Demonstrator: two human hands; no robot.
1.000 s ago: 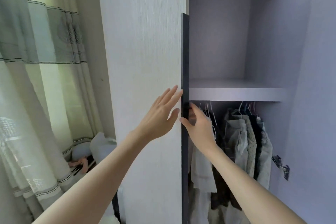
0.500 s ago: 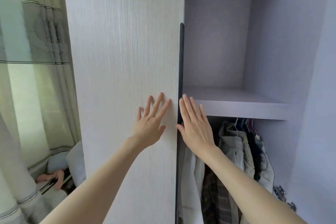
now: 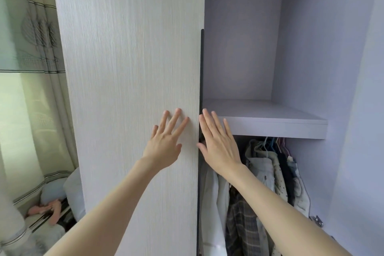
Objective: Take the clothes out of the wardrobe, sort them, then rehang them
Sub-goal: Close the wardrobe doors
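Now that the pale wood-grain wardrobe door has swung wider, my left hand and right hand lie flat with fingers released, hanging clothes reachable.

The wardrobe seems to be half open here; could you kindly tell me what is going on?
A person stands at a pale wood-grain wardrobe door. The left hand lies flat on its face, fingers spread; the right hand is at its dark edge, fingers straight. Inside, clothes on hangers hang under a bare white shelf. Nothing is taken out yet.
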